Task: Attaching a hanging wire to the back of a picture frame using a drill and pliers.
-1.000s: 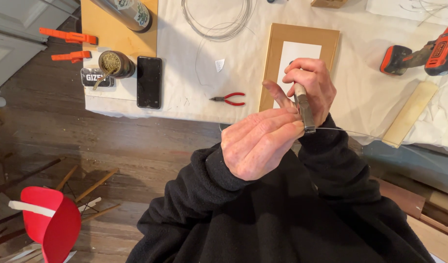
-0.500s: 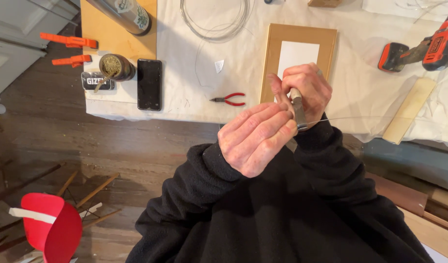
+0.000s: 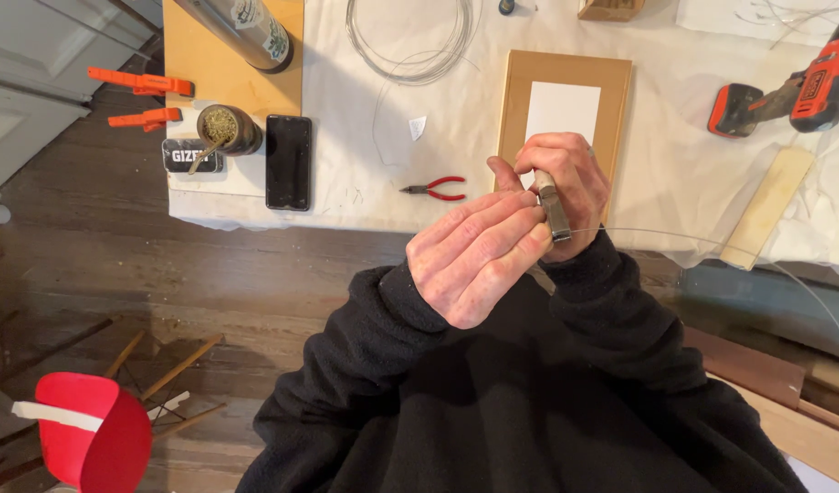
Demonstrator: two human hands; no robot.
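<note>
Above table edge, both hands [image 3: 515, 233] pinching small metal tool [image 3: 554, 207]; thin wire [image 3: 712, 242] trails right; red pliers [image 3: 435, 190] beyond.

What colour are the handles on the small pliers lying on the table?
Red; the small pliers lie on the white-covered table, clearest in the head view.

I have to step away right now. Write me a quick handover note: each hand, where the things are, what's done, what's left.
Right hand: grip shut on a small grey metal tool, held upright above the table edge.
Left hand: fingertips pinching at the tool's lower end, where a thin wire runs off to the right.
On the table: red-handled pliers, wire coil, picture frame lying flat, drill, phone.
Done: wire is at the tool.
Left: the frame shows no wire on it.
</note>
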